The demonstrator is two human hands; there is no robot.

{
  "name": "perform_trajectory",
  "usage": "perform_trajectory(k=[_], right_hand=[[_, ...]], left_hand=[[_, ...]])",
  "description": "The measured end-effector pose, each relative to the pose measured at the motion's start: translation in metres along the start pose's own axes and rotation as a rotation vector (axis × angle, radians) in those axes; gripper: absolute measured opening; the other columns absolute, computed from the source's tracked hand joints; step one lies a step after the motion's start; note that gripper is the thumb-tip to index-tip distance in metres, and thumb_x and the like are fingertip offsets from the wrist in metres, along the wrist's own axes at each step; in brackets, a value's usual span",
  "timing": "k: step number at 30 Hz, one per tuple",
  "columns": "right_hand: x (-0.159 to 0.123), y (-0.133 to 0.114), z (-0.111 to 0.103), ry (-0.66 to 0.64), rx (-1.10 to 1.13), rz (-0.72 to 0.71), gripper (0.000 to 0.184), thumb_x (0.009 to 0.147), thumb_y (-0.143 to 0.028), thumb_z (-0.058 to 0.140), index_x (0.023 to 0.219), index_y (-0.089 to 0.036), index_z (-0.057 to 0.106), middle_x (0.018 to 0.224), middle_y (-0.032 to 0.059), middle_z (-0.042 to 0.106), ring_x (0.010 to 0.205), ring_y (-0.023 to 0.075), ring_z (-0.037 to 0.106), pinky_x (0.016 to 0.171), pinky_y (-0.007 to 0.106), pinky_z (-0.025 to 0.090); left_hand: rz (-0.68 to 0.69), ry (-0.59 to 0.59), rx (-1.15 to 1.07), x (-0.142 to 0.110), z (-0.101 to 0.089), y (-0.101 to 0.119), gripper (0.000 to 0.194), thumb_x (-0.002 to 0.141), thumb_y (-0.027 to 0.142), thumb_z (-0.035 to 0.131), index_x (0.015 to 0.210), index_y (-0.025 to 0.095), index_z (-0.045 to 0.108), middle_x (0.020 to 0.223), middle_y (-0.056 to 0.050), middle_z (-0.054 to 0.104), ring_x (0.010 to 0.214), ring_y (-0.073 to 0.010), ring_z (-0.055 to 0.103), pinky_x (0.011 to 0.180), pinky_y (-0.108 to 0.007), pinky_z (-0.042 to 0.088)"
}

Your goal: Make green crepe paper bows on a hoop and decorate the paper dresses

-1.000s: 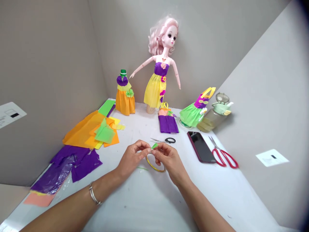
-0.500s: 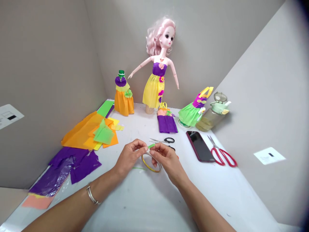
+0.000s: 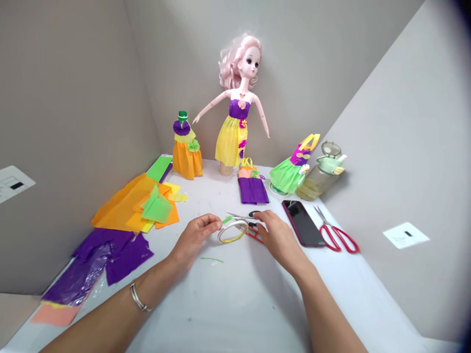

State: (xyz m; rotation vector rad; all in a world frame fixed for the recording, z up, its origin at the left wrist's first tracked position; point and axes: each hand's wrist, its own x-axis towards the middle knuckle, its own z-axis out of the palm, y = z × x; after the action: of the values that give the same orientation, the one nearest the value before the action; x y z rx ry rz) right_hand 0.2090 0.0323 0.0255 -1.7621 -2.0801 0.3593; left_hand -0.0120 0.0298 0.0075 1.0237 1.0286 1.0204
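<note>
My left hand [image 3: 196,236] is closed in a pinch at the end of a small green paper strip [image 3: 227,220]. A roll of tape [image 3: 232,240], white outside and yellow inside, hangs at that strip beside my fingertips. My right hand [image 3: 280,240] is apart from the tape, thumb and fingers spread, over the handles of small black-handled scissors [image 3: 238,216]. Its fingertips hide part of the handles, and whether they touch them I cannot tell. An orange-handled tool [image 3: 253,234] lies partly hidden beneath that hand. Below the roll, a thin green scrap [image 3: 212,259] rests on the table.
A pink-haired doll [image 3: 241,105] stands at the back, near a dressed bottle [image 3: 187,152] and a small purple dress [image 3: 253,190]. To the right are a green dress [image 3: 289,172], a water bottle [image 3: 318,180], a phone [image 3: 303,223] and red scissors [image 3: 336,236]. Orange paper [image 3: 123,206] and purple paper [image 3: 127,252] lie left.
My right hand has let go of the green strip and tape roll and moved right to the black-handled scissors. The left hand keeps its pinch.
</note>
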Motion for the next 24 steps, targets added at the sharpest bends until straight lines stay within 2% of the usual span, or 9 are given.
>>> perform_trajectory(k=[2, 5, 10, 14, 18, 21, 24], right_hand=[[0.0, 0.002, 0.0, -0.124, -0.213, -0.043, 0.024, 0.087, -0.011, 0.049, 0.107, -0.019, 0.061, 0.108, 0.0099, 0.061, 0.098, 0.022, 0.058, 0.08, 0.031, 0.042], [0.001, -0.001, 0.004, -0.231, -0.359, -0.06, 0.023, 0.085, -0.007, 0.048, 0.1, -0.017, 0.062, 0.105, 0.0107, 0.06, 0.097, 0.0222, 0.057, 0.075, 0.029, 0.042], [0.003, -0.007, 0.011, -0.25, -0.41, -0.065, 0.025, 0.081, -0.001, 0.048, 0.098, -0.015, 0.061, 0.108, 0.0128, 0.058, 0.1, 0.0243, 0.053, 0.075, 0.03, 0.04], [0.001, -0.011, 0.015, -0.27, -0.431, -0.06, 0.024, 0.084, -0.001, 0.043, 0.097, -0.014, 0.059, 0.102, 0.0129, 0.059, 0.096, 0.0245, 0.056, 0.068, 0.029, 0.038], [-0.001, -0.012, 0.012, -0.277, -0.419, -0.047, 0.022, 0.085, -0.004, 0.043, 0.095, -0.016, 0.058, 0.098, 0.0094, 0.059, 0.082, 0.0198, 0.059, 0.058, 0.026, 0.032], [-0.002, -0.008, 0.005, -0.3, -0.331, -0.108, 0.015, 0.091, -0.016, 0.045, 0.088, -0.02, 0.059, 0.092, 0.0043, 0.06, 0.07, 0.0148, 0.058, 0.056, 0.025, 0.031], [-0.001, -0.001, 0.001, -0.204, -0.273, -0.093, 0.021, 0.094, -0.017, 0.04, 0.091, -0.021, 0.061, 0.09, 0.0047, 0.061, 0.076, 0.0164, 0.06, 0.061, 0.025, 0.034]], left_hand=[[0.002, -0.01, -0.02, 0.001, -0.001, 0.001, 0.013, 0.076, 0.031, 0.067, 0.076, 0.018, 0.064, 0.078, 0.0, 0.061, 0.08, -0.0155, 0.052, 0.078, -0.026, 0.035], [0.0, -0.016, -0.094, 0.002, -0.002, 0.003, 0.015, 0.074, 0.031, 0.07, 0.075, 0.018, 0.064, 0.079, -0.001, 0.061, 0.082, -0.0158, 0.054, 0.082, -0.027, 0.037], [-0.014, 0.007, -0.187, 0.005, -0.003, 0.006, 0.016, 0.071, 0.029, 0.074, 0.074, 0.017, 0.064, 0.075, 0.001, 0.061, 0.074, -0.0124, 0.055, 0.076, -0.024, 0.04], [-0.009, -0.007, -0.249, 0.009, -0.01, 0.004, 0.016, 0.074, 0.029, 0.073, 0.077, 0.015, 0.065, 0.078, -0.001, 0.065, 0.075, -0.0116, 0.057, 0.074, -0.022, 0.043], [-0.01, -0.002, -0.33, 0.014, -0.016, 0.0, 0.015, 0.074, 0.027, 0.074, 0.078, 0.015, 0.066, 0.078, -0.001, 0.066, 0.075, -0.0107, 0.059, 0.072, -0.02, 0.045], [-0.012, 0.004, -0.355, 0.015, -0.017, -0.001, 0.016, 0.072, 0.026, 0.075, 0.077, 0.015, 0.066, 0.077, -0.001, 0.066, 0.075, -0.0109, 0.06, 0.072, -0.02, 0.046], [-0.018, 0.003, -0.369, 0.015, -0.017, -0.001, 0.016, 0.071, 0.026, 0.076, 0.077, 0.015, 0.066, 0.076, -0.001, 0.065, 0.074, -0.0107, 0.061, 0.072, -0.021, 0.047]])
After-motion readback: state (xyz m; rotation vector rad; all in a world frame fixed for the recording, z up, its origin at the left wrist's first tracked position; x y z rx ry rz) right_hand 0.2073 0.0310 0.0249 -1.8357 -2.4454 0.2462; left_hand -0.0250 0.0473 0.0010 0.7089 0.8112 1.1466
